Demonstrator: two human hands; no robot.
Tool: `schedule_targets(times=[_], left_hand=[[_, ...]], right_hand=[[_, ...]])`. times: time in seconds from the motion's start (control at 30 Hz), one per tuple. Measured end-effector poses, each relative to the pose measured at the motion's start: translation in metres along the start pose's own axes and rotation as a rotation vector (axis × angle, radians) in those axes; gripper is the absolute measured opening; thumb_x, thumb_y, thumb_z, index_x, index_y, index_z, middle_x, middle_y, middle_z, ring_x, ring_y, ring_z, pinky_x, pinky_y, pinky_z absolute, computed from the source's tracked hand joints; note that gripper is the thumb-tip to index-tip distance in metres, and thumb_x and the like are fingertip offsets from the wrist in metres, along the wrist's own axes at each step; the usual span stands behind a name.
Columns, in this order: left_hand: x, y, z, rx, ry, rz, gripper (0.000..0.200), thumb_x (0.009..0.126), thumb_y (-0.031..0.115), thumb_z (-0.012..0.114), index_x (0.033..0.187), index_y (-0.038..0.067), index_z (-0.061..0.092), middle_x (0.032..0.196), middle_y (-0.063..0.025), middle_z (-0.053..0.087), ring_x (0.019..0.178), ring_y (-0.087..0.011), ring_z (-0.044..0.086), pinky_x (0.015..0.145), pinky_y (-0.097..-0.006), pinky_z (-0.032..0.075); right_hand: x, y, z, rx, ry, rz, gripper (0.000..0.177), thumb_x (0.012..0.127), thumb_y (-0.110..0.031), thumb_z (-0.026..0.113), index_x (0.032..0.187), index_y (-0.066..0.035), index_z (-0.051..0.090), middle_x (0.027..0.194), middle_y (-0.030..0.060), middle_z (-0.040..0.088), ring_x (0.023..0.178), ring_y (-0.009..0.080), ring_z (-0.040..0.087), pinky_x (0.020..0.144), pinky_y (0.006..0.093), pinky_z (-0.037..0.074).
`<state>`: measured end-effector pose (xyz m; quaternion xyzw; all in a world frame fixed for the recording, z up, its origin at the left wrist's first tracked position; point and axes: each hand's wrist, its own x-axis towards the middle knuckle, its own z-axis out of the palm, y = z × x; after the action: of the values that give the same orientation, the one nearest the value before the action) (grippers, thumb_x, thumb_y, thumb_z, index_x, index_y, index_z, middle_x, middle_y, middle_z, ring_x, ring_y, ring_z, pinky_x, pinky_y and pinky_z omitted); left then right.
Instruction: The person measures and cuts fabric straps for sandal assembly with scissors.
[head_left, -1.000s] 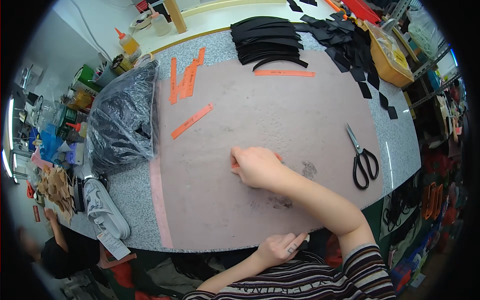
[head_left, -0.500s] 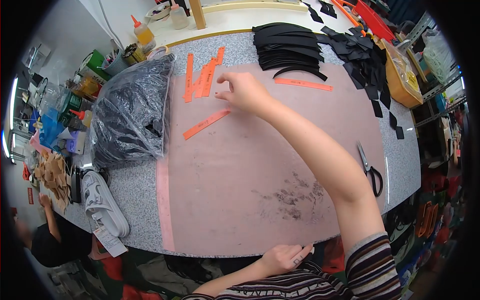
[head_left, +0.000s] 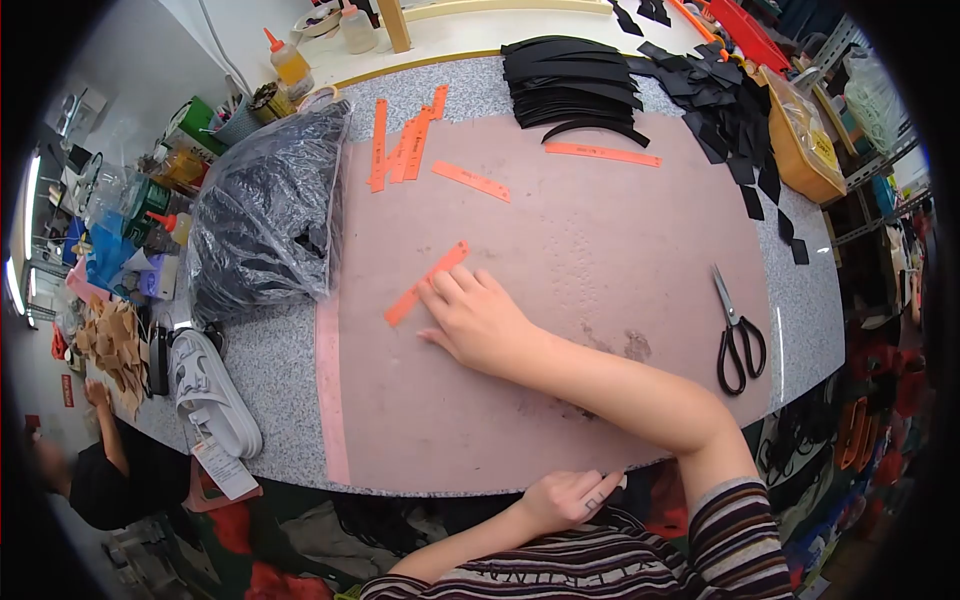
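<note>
My right hand (head_left: 475, 315) reaches over the pinkish mat (head_left: 420, 420), fingertips resting on an orange strip (head_left: 455, 255) that lies slanted there. Its thumb is apart from the fingers. Just beyond lies another orange strip (head_left: 470, 181), with small dark markings. Several more orange strips (head_left: 410, 145) sit together at the mat's far left. My left hand (head_left: 568, 499) is closed at the near table edge, fingers curled; a small pale bit shows at its fingertips, too small to name.
Black curved strips (head_left: 570, 85) are stacked at the back, one orange strip (head_left: 605, 155) before them. Black cut pieces (head_left: 715, 105) lie at back right, scissors (head_left: 738, 340) at right. On the left are a filled plastic bag (head_left: 265, 210) and a grey sandal (head_left: 215, 395). A person's arm (head_left: 107, 430) shows far left.
My right hand has come nearer to me and onto the slanted orange strip, which has shifted toward me. An orange strip now shows where the hand was. My left hand stays put.
</note>
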<state>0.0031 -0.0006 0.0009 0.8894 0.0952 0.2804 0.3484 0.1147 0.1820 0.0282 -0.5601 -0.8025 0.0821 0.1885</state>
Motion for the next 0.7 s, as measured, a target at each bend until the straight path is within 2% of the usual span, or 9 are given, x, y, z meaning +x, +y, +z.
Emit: schedule_targets(times=[0.1, 0.2, 0.33, 0.43, 0.47, 0.57, 0.7], left_hand=[[0.000, 0.001, 0.003, 0.036, 0.036, 0.015, 0.055, 0.066, 0.009, 0.072, 0.120, 0.004, 0.066, 0.070, -0.0018, 0.050, 0.053, -0.0162, 0.055, 0.049, -0.0305, 0.049], [-0.004, 0.002, 0.005, 0.056, 0.040, 0.003, 0.058, 0.064, 0.010, 0.074, 0.121, 0.006, 0.066, 0.070, -0.0023, 0.051, 0.053, -0.0176, 0.056, 0.049, -0.0319, 0.048], [0.004, 0.005, 0.003, 0.083, 0.101, -0.002, 0.059, 0.062, 0.011, 0.076, 0.120, 0.010, 0.068, 0.067, -0.0024, 0.048, 0.049, -0.0194, 0.052, 0.046, -0.0327, 0.045], [0.002, 0.004, 0.005, 0.096, 0.096, 0.004, 0.061, 0.061, 0.010, 0.076, 0.121, 0.011, 0.068, 0.067, -0.0027, 0.048, 0.049, -0.0196, 0.052, 0.046, -0.0328, 0.045], [0.002, 0.004, 0.006, 0.075, 0.108, 0.001, 0.060, 0.061, 0.009, 0.076, 0.121, 0.011, 0.068, 0.067, -0.0027, 0.048, 0.049, -0.0199, 0.052, 0.046, -0.0330, 0.045], [0.002, 0.006, 0.002, 0.126, 0.039, 0.011, 0.055, 0.069, 0.012, 0.075, 0.122, 0.006, 0.063, 0.072, -0.0037, 0.050, 0.054, -0.0177, 0.057, 0.049, -0.0319, 0.047], [0.002, 0.006, 0.003, 0.116, 0.072, 0.000, 0.057, 0.065, 0.010, 0.076, 0.121, 0.008, 0.065, 0.073, -0.0039, 0.052, 0.055, -0.0194, 0.058, 0.050, -0.0331, 0.048]], right_hand=[[-0.058, -0.008, -0.011, -0.035, 0.045, -0.056, 0.052, 0.086, -0.035, 0.069, 0.128, -0.005, 0.058, 0.112, 0.0107, 0.057, 0.103, 0.0257, 0.053, 0.083, 0.0382, 0.041], [-0.115, -0.005, -0.032, 0.008, 0.021, -0.056, 0.045, 0.084, -0.030, 0.071, 0.123, -0.010, 0.062, 0.115, 0.0095, 0.057, 0.109, 0.0258, 0.053, 0.088, 0.0416, 0.040], [-0.156, 0.003, -0.045, 0.079, 0.040, -0.066, 0.037, 0.083, -0.020, 0.072, 0.118, -0.011, 0.064, 0.121, 0.0076, 0.058, 0.117, 0.0254, 0.053, 0.099, 0.0437, 0.036], [-0.160, 0.000, -0.040, 0.250, 0.173, 0.051, 0.031, 0.084, -0.015, 0.070, 0.114, -0.010, 0.065, 0.116, 0.0082, 0.061, 0.114, 0.0262, 0.054, 0.098, 0.0416, 0.036], [-0.158, -0.001, -0.035, 0.246, 0.267, 0.096, 0.021, 0.084, -0.013, 0.069, 0.104, -0.009, 0.065, 0.105, 0.0082, 0.062, 0.104, 0.0275, 0.055, 0.091, 0.0403, 0.038], [-0.147, -0.006, -0.028, 0.204, 0.207, 0.250, 0.024, 0.083, -0.025, 0.073, 0.094, -0.006, 0.063, 0.093, 0.0089, 0.059, 0.092, 0.0269, 0.053, 0.082, 0.0387, 0.038], [-0.125, -0.016, -0.026, 0.039, 0.187, 0.290, 0.047, 0.077, -0.046, 0.076, 0.087, -0.003, 0.060, 0.087, 0.0107, 0.055, 0.086, 0.0270, 0.049, 0.078, 0.0392, 0.036]])
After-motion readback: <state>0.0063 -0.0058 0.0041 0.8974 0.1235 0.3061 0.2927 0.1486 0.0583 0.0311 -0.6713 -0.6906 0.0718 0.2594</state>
